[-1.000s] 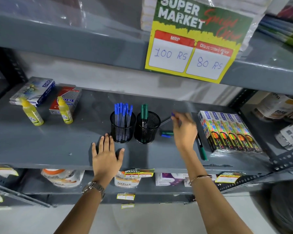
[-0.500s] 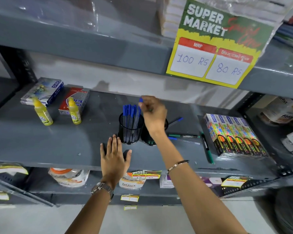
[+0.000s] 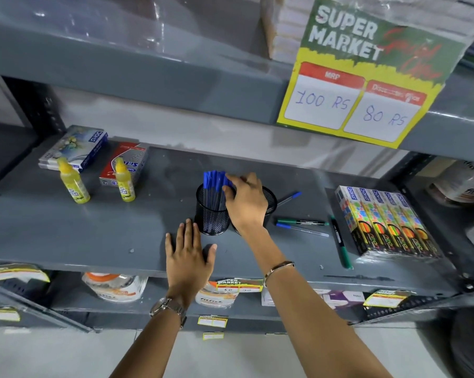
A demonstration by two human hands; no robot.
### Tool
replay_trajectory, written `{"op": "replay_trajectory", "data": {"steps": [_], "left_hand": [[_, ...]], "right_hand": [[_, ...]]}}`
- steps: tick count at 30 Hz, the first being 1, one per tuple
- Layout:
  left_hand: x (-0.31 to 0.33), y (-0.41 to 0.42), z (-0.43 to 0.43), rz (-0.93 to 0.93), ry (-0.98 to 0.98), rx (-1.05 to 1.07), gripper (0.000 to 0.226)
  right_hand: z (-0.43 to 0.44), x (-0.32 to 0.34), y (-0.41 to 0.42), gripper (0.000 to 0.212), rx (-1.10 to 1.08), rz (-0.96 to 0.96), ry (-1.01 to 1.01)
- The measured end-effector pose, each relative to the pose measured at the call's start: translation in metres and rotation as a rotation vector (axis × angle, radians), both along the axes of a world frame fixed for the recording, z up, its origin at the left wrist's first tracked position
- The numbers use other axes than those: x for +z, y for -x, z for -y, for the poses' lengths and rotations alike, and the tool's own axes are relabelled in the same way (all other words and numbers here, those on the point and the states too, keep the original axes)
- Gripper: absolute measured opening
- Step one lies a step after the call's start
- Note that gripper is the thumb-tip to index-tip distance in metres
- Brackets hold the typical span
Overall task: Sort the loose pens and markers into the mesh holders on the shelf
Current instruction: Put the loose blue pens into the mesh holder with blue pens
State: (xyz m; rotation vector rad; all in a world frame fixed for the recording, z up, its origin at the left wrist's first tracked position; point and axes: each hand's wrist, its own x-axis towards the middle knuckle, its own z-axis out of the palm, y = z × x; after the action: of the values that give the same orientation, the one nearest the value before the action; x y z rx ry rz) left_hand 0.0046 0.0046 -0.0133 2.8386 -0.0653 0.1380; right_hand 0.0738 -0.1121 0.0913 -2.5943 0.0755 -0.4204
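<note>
Two black mesh holders stand mid-shelf. The left holder (image 3: 212, 214) is full of blue pens (image 3: 214, 184). The right holder (image 3: 270, 199) is mostly hidden behind my right hand (image 3: 246, 203). That hand pinches a blue pen's cap (image 3: 228, 184) at the right side of the bundle in the left holder. My left hand (image 3: 188, 257) lies flat on the shelf (image 3: 66, 236) just in front of the left holder, fingers apart. Loose to the right lie a blue pen (image 3: 290, 198), a green marker (image 3: 302, 222), another blue pen (image 3: 301, 230) and a second green marker (image 3: 341, 245).
Two yellow glue bottles (image 3: 73, 184) (image 3: 125, 182) stand at the left, with a blue box (image 3: 75, 145) and a red box (image 3: 126, 159) behind them. Neon-marker boxes (image 3: 386, 222) lie at the right. A price sign (image 3: 361, 77) hangs from the shelf above.
My right hand picked a blue pen from the loose pile on the right, carried it left, and has lowered it into the left holder. My left hand stayed flat on the shelf.
</note>
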Motion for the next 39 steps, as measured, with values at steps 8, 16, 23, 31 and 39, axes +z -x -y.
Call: {"op": "replay_trajectory", "data": {"steps": [8, 16, 23, 31, 39], "left_hand": [[-0.002, -0.002, 0.0, -0.017, -0.077, 0.022, 0.079], [0.0, -0.001, 0.002, -0.018, -0.08, 0.015, 0.081], [-0.002, -0.003, 0.002, -0.024, -0.099, 0.028, 0.085], [-0.002, -0.002, 0.002, -0.024, -0.107, 0.027, 0.085], [0.0, -0.002, 0.002, -0.024, -0.098, 0.012, 0.086]], "right_hand": [[0.08, -0.013, 0.033, 0.024, -0.285, 0.372, -0.12], [0.136, -0.075, 0.055, 0.027, -0.161, -0.156, 0.252], [0.143, -0.076, 0.049, 0.037, -0.115, -0.233, 0.342], [0.14, -0.078, 0.058, 0.022, -0.195, -0.219, 0.158], [0.133, -0.069, 0.066, 0.029, -0.189, -0.12, 0.107]]}}
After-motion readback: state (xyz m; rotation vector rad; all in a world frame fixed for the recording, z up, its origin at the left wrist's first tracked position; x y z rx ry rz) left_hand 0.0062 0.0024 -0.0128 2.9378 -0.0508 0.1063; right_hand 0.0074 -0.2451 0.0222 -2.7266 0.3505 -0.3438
